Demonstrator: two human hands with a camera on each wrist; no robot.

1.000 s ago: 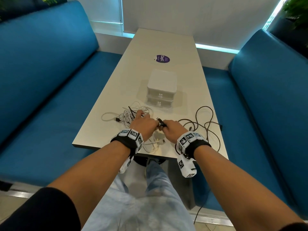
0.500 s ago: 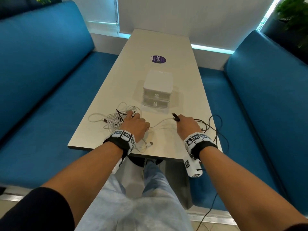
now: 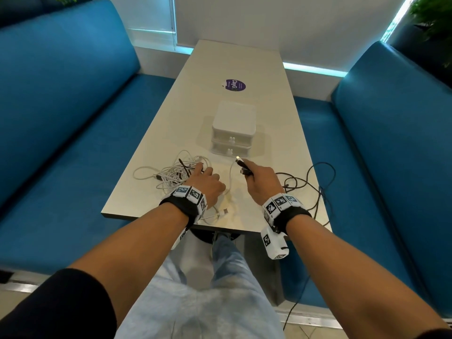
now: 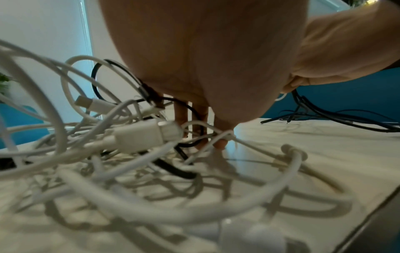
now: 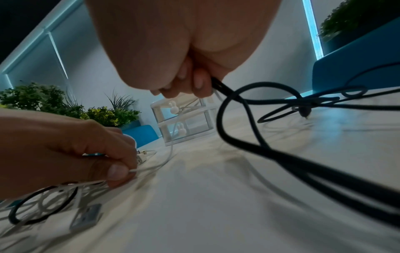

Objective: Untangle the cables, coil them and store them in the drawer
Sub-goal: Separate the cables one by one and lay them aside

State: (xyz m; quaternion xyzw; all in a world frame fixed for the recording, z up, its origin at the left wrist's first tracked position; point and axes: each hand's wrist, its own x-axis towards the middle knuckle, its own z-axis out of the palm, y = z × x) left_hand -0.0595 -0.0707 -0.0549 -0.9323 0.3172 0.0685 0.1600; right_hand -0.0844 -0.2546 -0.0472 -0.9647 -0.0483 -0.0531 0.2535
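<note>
**Blue booth, pale table, cables half sorted**

Between blue benches, on the table (image 3: 256, 77), the right hand (image 3: 263, 182) grips black plugs and a white cable (image 3: 230, 176). The left hand (image 3: 208, 183) pinches that cable, fingertips on the white tangle (image 3: 171, 173). Black cable (image 3: 308, 184) loops right. Both drawers (image 3: 233, 137) sit closed just beyond.

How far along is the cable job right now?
Early. Done: a black cable lies mostly apart from the white tangle. In hand: the right hand grips cable ends while the left hand pins the tangle. Left: all coiling; both drawers of the drawer box are shut.
</note>
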